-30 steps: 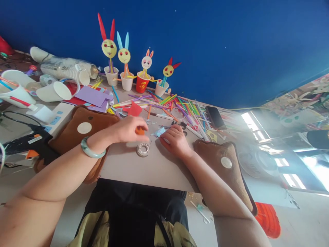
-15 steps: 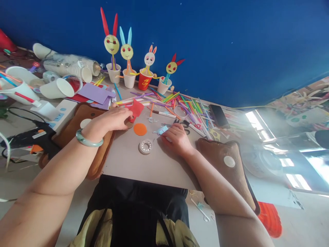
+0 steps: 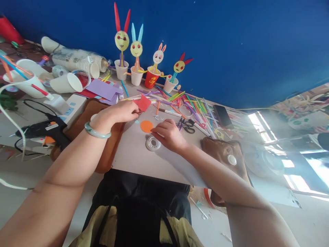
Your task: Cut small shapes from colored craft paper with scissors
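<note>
My left hand, a green bangle at its wrist, is beside a red piece of paper. Its fingers curl downward; anything under them is hidden. A tiny light-blue scrap lies just below the fingertips. My right hand is closed, palm down, with its fingertips at the right edge of an orange paper circle lying flat on the table. Whether it grips the circle or something else is hidden. A white roll of tape lies below the circle. Black scissors rest right of my right hand.
Several rabbit figures in cups stand along the blue wall. Coloured sticks and markers are scattered before them. Purple paper and a black glue gun are at left. Brown cushions lie at both sides.
My right hand has moved left to the orange circle, uncovering the scissors. The light-blue paper piece near it is no longer visible. The view has shifted slightly left; my left hand stays by the red paper.
</note>
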